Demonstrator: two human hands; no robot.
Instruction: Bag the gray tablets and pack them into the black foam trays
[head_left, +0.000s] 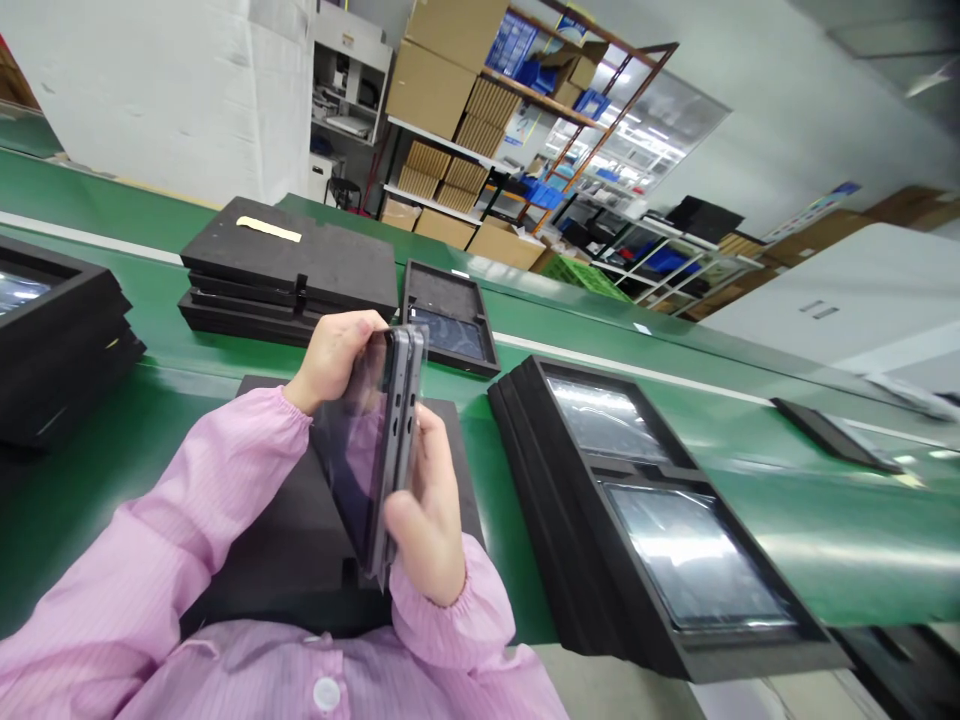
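Observation:
Two thin tablets are held together on edge, one against the other, with port cut-outs along their grey sides and a glossy dark screen facing left. My left hand grips them at the upper far corner. Lower down on the right, my right hand is wrapped against the back face, its thumb on the near edge. Clear film seems to stick out past the tablets' edge. Beneath my hands lies a black foam tray, partly hidden by my arms.
To the right stands a stack of black foam trays with film-covered tablets on top. Another tray stack sits behind, beside a single tray. More trays are at left. All rest on a green conveyor belt.

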